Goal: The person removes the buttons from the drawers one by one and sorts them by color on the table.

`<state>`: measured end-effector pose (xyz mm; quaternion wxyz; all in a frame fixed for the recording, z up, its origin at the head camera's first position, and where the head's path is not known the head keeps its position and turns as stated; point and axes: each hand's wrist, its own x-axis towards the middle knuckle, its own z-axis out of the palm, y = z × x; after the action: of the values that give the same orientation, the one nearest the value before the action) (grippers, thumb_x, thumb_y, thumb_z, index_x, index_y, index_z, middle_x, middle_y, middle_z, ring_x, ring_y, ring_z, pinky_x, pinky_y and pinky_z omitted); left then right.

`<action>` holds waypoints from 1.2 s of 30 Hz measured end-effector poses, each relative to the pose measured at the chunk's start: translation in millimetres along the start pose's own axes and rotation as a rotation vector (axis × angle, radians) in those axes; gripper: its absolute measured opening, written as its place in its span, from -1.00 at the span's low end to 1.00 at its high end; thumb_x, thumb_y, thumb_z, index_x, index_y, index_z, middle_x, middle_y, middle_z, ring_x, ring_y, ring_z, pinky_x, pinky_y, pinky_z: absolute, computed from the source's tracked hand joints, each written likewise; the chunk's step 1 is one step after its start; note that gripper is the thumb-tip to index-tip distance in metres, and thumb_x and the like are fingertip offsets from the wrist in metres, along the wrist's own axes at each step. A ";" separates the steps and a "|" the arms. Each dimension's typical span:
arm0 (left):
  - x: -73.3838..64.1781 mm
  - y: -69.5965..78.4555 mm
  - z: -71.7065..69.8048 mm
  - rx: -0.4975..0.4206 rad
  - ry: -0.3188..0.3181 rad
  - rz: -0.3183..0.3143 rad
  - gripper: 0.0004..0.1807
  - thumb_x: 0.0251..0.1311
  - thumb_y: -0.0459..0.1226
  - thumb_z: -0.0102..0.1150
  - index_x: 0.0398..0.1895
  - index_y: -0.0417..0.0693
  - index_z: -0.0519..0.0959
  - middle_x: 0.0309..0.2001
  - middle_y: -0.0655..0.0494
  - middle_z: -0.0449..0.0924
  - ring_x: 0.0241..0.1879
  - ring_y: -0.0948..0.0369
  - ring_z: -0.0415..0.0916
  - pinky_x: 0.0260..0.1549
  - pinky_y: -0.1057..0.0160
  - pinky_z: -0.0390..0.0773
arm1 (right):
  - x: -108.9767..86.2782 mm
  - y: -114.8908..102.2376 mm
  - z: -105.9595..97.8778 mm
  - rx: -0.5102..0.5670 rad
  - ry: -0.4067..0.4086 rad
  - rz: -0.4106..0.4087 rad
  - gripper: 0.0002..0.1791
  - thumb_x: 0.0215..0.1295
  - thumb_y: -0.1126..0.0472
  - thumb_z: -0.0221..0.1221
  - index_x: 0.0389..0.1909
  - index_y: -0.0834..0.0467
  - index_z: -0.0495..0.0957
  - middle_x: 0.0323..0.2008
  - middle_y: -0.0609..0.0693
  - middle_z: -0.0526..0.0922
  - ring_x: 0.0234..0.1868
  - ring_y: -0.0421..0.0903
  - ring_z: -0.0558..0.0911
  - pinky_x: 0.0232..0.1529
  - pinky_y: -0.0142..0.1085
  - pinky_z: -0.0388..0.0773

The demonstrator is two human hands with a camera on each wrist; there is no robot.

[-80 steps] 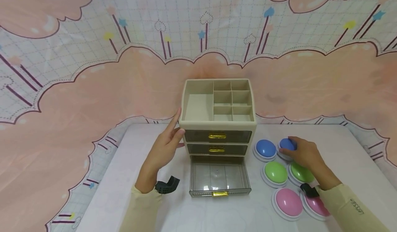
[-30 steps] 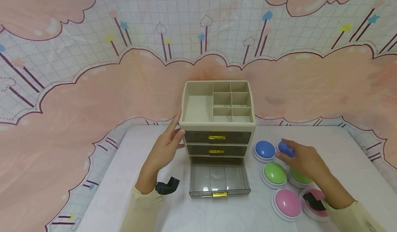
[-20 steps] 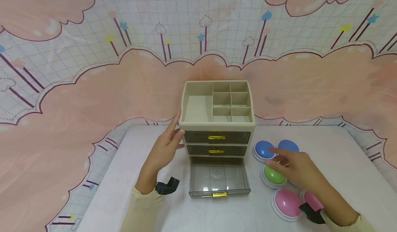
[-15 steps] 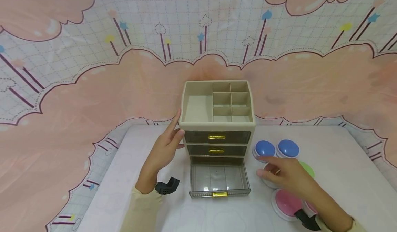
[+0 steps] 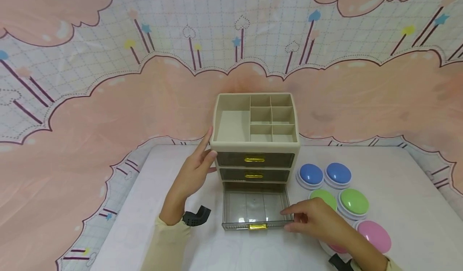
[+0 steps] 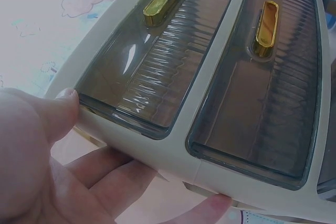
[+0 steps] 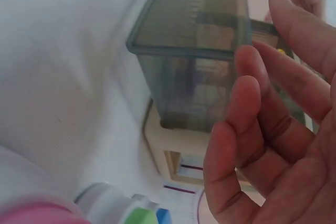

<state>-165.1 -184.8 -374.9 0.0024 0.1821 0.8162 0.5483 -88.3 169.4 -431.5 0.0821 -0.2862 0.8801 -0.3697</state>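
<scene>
A cream desktop drawer organizer [image 5: 255,147] stands at the middle back of the table, its bottom smoky clear drawer [image 5: 242,208] pulled out and holding nothing. My left hand [image 5: 191,172] rests on the organizer's left side, with fairly straight fingers. In the left wrist view the thumb [image 6: 65,111] touches the front edge beside a drawer front [image 6: 157,61], fingers along the side. Over the pulled-out drawer's front right corner is my right hand [image 5: 314,220], holding nothing. Its loosely bent fingers [image 7: 247,98] overlap the drawer's side wall [image 7: 186,90] in the right wrist view.
Right of the organizer, domed push buttons with white bases stand in pairs: blue [image 5: 311,174], green [image 5: 353,202] and pink [image 5: 374,235]. My right hand and forearm partly cover the nearer green and pink ones. A patterned cloth backdrop [image 5: 253,78] hangs behind the table.
My right hand has left the farther blue button, passed over the green ones, and come left to the drawer's front right corner. My left hand stays on the organizer.
</scene>
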 end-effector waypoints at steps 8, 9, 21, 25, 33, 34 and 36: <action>-0.4 -0.1 -0.6 -0.006 -0.003 0.002 -0.29 0.59 -0.05 -0.08 0.61 0.69 -0.14 0.56 0.09 0.23 0.45 0.04 0.37 0.05 -0.03 0.71 | 1.5 4.1 12.1 -0.035 0.045 -0.051 -0.83 0.19 0.05 0.46 -0.25 0.02 0.83 -0.48 -0.36 0.64 -0.50 -0.48 0.41 -0.54 -0.50 0.46; -0.5 0.0 -0.6 -0.007 -0.003 0.003 -0.29 0.59 -0.05 -0.08 0.61 0.68 -0.14 0.56 0.08 0.23 0.45 0.03 0.37 0.05 -0.03 0.71 | 1.5 4.3 12.9 -0.037 0.049 -0.054 -0.84 0.19 0.06 0.45 -0.26 0.02 0.83 -0.48 -0.35 0.64 -0.50 -0.48 0.41 -0.54 -0.50 0.46; -0.8 1.3 -0.5 0.002 -0.003 0.000 -0.29 0.59 -0.04 -0.08 0.60 0.72 -0.15 0.59 0.13 0.17 0.47 0.04 0.34 0.07 -0.04 0.70 | 6.0 2.7 21.8 -0.077 0.183 -0.074 -0.95 0.24 0.14 0.42 -0.31 0.00 0.82 -0.42 -0.31 0.72 -0.44 -0.50 0.52 -0.46 -0.52 0.56; -0.6 0.6 -0.2 0.004 -0.001 0.000 -0.29 0.59 -0.04 -0.08 0.60 0.72 -0.15 0.58 0.12 0.18 0.47 0.04 0.34 0.06 -0.04 0.70 | 9.7 1.4 22.6 -0.089 0.179 0.019 -0.95 0.21 0.15 0.44 -0.31 -0.02 0.83 -0.44 -0.33 0.71 -0.44 -0.49 0.53 -0.45 -0.50 0.58; -0.1 0.4 0.0 -0.001 -0.003 0.004 -0.29 0.59 -0.04 -0.07 0.58 0.77 -0.14 0.57 0.10 0.21 0.47 0.04 0.35 0.06 -0.06 0.70 | 14.9 3.9 24.0 -0.108 0.236 0.039 -0.96 0.17 0.16 0.47 -0.35 -0.02 0.83 -0.48 -0.32 0.71 -0.47 -0.48 0.52 -0.48 -0.48 0.55; 0.0 0.1 0.0 0.002 -0.002 0.006 -0.29 0.59 -0.04 -0.07 0.58 0.76 -0.14 0.57 0.10 0.21 0.46 0.03 0.35 0.06 -0.06 0.70 | 15.4 4.1 24.0 -0.113 0.243 0.038 -0.96 0.17 0.16 0.47 -0.35 -0.02 0.83 -0.48 -0.31 0.71 -0.47 -0.48 0.51 -0.48 -0.48 0.54; -0.3 0.0 -0.3 0.008 -0.001 0.006 -0.29 0.59 -0.04 -0.08 0.58 0.76 -0.14 0.57 0.10 0.21 0.46 0.03 0.35 0.05 -0.05 0.70 | 17.2 4.1 24.5 -0.120 0.248 0.055 -0.95 0.18 0.14 0.47 -0.34 -0.02 0.83 -0.47 -0.31 0.71 -0.48 -0.47 0.49 -0.48 -0.49 0.53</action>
<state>-164.8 -185.1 -374.8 0.0003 0.1848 0.8178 0.5451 -95.6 147.2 -450.6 -0.0345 -0.2183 0.9115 -0.3467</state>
